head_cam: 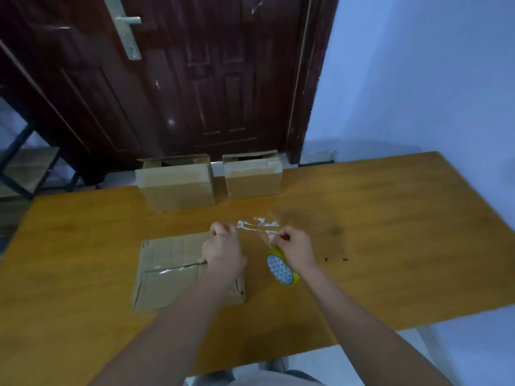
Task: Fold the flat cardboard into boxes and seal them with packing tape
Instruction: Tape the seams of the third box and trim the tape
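Note:
A folded cardboard box [170,277] lies low on the wooden table [390,246] in front of me, with clear tape shining along its middle seam. My left hand [223,250] hovers over the box's right end, fingers pinched on one end of a clear tape strip [257,225]. My right hand [294,249] pinches the other end of that strip, just right of the box. A yellow-cored tape roll [281,270] hangs under my right hand. The strip is stretched between both hands above the table.
Two assembled cardboard boxes [178,185] [252,175] stand at the table's far edge. Behind them is a dark wooden door [195,79]. A blue wall is at the right. A shelf frame [25,168] stands at the far left. Small dark specks [335,259] lie right of my hands.

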`<state>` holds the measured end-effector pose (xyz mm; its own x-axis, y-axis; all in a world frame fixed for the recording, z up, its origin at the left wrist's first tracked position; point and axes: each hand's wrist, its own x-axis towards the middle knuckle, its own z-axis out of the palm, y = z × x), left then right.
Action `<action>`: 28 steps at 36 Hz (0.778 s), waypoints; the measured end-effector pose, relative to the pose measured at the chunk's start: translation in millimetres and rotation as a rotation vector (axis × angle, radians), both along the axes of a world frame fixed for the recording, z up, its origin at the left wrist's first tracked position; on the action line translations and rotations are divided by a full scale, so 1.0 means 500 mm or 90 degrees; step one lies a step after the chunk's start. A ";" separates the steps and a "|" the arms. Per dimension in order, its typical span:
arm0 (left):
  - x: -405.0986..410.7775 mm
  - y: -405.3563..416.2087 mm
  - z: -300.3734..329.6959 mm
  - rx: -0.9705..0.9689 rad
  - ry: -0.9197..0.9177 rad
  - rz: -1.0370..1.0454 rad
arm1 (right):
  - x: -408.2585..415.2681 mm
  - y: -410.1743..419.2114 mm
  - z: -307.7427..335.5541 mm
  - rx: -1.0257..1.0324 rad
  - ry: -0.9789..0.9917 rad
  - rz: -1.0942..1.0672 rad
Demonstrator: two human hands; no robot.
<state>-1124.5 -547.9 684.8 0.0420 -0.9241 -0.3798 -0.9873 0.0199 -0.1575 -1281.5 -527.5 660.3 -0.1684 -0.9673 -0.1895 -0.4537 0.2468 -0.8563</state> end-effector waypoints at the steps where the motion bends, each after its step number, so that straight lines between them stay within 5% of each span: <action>1: 0.000 -0.008 0.005 0.011 0.009 0.002 | 0.000 -0.007 0.012 -0.014 -0.005 -0.011; 10: 0.053 -0.047 0.073 -0.061 0.224 0.028 | 0.026 -0.046 0.104 -0.054 0.023 -0.042; 13: 0.062 -0.048 0.083 -0.112 0.520 0.096 | 0.050 -0.057 0.129 -0.058 0.055 -0.033; 16: 0.055 -0.054 0.099 -0.014 0.840 0.105 | 0.072 -0.068 0.151 -0.071 0.098 -0.031; 18: 0.052 -0.059 0.105 0.055 0.943 0.087 | 0.087 -0.071 0.165 -0.078 0.124 -0.024; 28: 0.073 -0.087 0.124 0.071 1.045 0.064 | 0.126 -0.042 0.210 -0.087 0.092 -0.062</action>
<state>-1087.9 -591.6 746.8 -0.3930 -0.9094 -0.1361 -0.0851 -0.1114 0.9901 -1218.6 -548.6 765.1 -0.2783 -0.9602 -0.0245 -0.5543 0.1814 -0.8123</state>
